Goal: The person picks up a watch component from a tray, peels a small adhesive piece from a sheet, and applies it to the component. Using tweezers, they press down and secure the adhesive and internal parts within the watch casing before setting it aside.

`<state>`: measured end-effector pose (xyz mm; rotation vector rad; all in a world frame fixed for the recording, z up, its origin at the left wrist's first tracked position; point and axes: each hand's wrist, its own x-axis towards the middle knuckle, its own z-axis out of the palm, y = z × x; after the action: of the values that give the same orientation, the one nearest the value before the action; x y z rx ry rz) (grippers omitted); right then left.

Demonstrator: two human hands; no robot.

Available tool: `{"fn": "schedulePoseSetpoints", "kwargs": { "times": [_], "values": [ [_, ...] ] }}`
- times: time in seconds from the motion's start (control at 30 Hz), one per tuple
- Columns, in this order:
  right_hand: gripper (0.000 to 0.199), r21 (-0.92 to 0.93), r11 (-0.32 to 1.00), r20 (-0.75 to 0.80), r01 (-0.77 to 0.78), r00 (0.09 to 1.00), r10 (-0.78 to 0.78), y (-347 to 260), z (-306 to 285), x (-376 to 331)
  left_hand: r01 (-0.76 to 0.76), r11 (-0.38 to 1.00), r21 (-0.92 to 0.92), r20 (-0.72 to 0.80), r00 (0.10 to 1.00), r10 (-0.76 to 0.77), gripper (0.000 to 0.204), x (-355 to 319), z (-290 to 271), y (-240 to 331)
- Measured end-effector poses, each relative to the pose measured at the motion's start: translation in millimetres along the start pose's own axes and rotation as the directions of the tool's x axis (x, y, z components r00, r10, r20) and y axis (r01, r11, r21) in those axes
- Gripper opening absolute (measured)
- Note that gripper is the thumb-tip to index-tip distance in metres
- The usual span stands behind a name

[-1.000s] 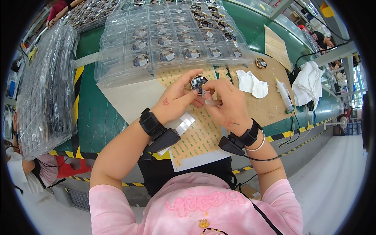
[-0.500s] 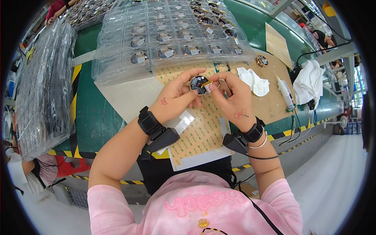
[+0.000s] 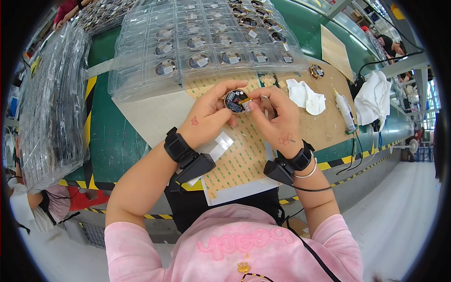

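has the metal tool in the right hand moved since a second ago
Yes. Judged against the white cloth, the metal tool in the right hand has shifted rightward and up the picture, nearer the cloth.

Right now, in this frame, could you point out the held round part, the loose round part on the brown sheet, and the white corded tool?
Held round part [image 3: 235, 100]: head view, dark inner face.
Loose round part [image 3: 317, 71]: head view, middle, inside its rim.
White corded tool [image 3: 345, 113]: head view, middle of its body.
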<state>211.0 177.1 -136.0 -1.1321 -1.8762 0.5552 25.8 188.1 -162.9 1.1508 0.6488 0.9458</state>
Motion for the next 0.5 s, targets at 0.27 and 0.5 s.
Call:
{"fn": "schedulePoseSetpoints", "kwargs": {
  "times": [0.27, 0.5],
  "values": [
    [0.018, 0.066, 0.997, -0.010, -0.036, 0.999, 0.036, 0.4, 2.2, 0.1, 0.029, 1.000, -0.009, 0.009, 1.000, -0.029, 0.052, 2.4, -3.2, 4.6],
    [0.017, 0.064, 0.997, -0.045, -0.053, 0.997, 0.056, 3.8, 3.5, -1.3, -0.008, 1.000, 0.012, -0.026, 1.000, 0.008, 0.043, 3.9, 0.4, -5.4]
  ]
}}
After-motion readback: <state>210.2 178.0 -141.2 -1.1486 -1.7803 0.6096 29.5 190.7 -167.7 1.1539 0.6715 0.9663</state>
